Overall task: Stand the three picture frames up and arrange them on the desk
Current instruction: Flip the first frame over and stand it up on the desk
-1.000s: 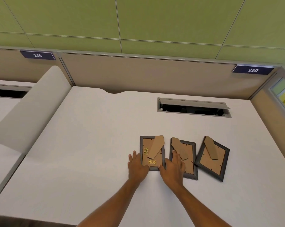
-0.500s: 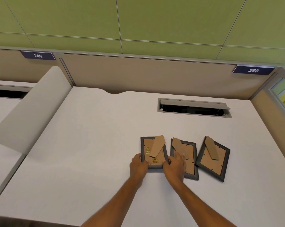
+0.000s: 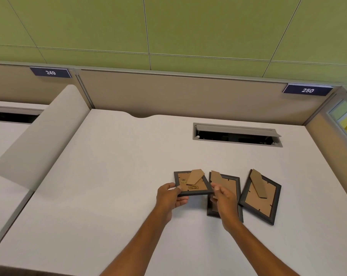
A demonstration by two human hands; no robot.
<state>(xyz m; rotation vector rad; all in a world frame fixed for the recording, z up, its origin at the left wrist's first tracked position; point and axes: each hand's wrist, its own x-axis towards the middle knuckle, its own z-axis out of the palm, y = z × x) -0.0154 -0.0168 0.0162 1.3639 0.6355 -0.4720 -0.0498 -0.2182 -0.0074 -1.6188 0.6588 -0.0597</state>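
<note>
Three dark picture frames with brown cardboard backs and fold-out stands are on the white desk [image 3: 112, 176], backs up. The left frame [image 3: 192, 184] is lifted off the desk by its near edge, tilted. My left hand [image 3: 171, 198] grips its near left corner and my right hand [image 3: 223, 198] grips its near right corner. The middle frame [image 3: 229, 184] lies flat, partly hidden under my right hand. The right frame [image 3: 261, 198] lies flat and rotated, apart from both hands.
An open cable slot [image 3: 236, 135] with a raised grey flap is set into the desk behind the frames. A beige partition [image 3: 168, 92] runs along the back and right. A curved divider panel [image 3: 39, 140] borders the desk on the left.
Both hands went from lying flat by the left frame to gripping its near corners, and the frame has come up off the desk. The other two frames have not moved.
</note>
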